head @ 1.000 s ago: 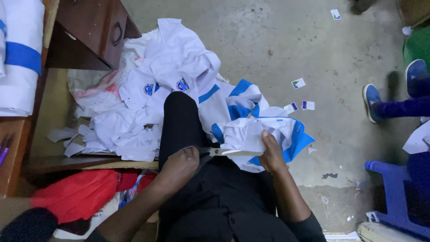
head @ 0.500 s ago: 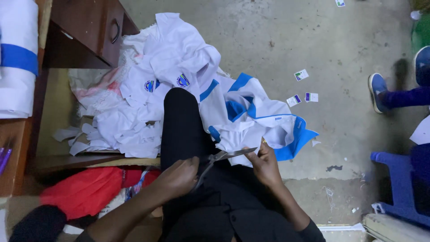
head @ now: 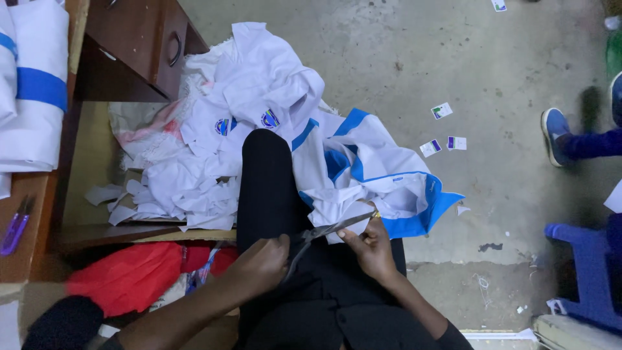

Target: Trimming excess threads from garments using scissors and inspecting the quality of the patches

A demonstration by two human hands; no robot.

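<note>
My left hand (head: 259,262) grips the handles of metal scissors (head: 327,231), whose blades point right toward a white and blue garment (head: 382,181) draped over my black-clad lap. My right hand (head: 369,246) pinches a white edge of that garment right at the blade tips. The blades are slightly apart around the fabric edge. A pile of white shirts with round badges (head: 240,116) lies on the floor past my knee (head: 265,168).
A wooden desk with a drawer (head: 136,45) stands at the left, with folded white and blue cloth (head: 32,97) and a purple thread snipper (head: 14,230) on it. Red fabric (head: 129,275) lies below. Small labels (head: 444,144) dot the concrete floor. Another person's blue shoe (head: 557,133) and a blue stool (head: 586,272) are at the right.
The view shifted slightly downward. My hands moved a little lower on my lap, and the scissors now reach the garment's white edge held by my right hand.
</note>
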